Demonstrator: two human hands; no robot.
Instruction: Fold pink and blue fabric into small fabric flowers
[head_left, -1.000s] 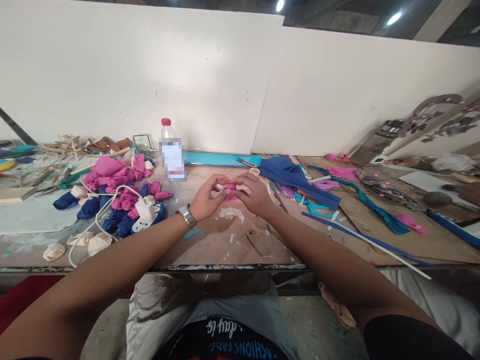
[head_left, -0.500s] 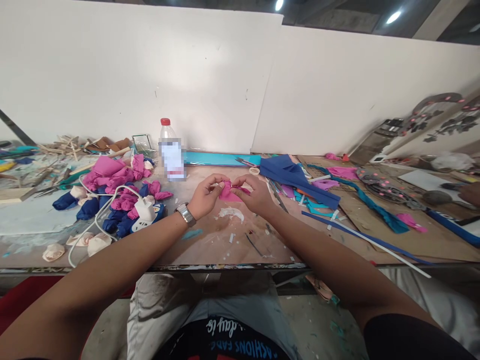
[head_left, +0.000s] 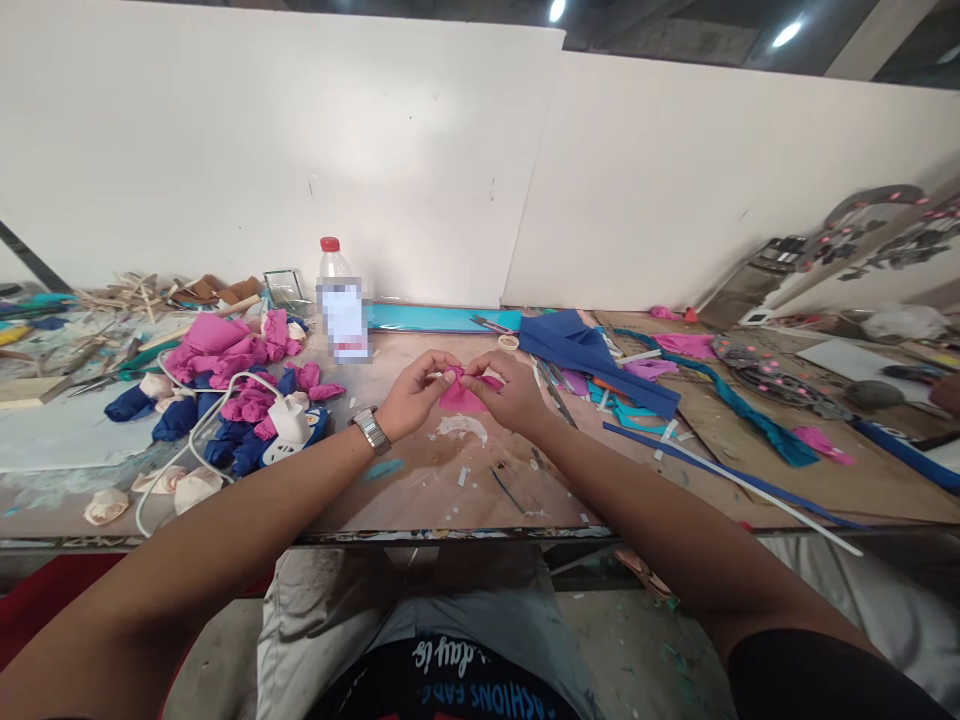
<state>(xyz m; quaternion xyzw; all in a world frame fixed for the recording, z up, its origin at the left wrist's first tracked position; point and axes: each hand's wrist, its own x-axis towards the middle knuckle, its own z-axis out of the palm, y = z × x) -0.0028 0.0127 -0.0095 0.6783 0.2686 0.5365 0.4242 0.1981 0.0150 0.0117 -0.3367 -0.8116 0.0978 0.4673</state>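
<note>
A small piece of pink fabric (head_left: pixel 463 398) is pinched between my two hands above the middle of the table. My left hand (head_left: pixel 412 393), with a metal watch (head_left: pixel 370 430) on its wrist, grips the gathered left end between thumb and fingers. My right hand (head_left: pixel 506 390) pinches the same fabric from the other side, thumb close to the left thumb. The lower part of the fabric hangs flat and loose below the fingers. Part of the piece is hidden behind the right fingers. On the tabletop just below lies a whitish smear (head_left: pixel 461 430).
Bunched pink fabric (head_left: pixel 217 345), blue bundles (head_left: pixel 180 417) and a white-corded power strip (head_left: pixel 281 452) lie at left. Behind stands a red-capped bottle (head_left: pixel 330 262). To the right are navy cloth (head_left: pixel 574 345), a teal strip (head_left: pixel 739 400), a white stick (head_left: pixel 765 497) and another person's hand (head_left: pixel 946 393).
The pink fabric is turned in my fingers, and more of its flat lower part shows beneath them. Both hands stay in nearly the same place.
</note>
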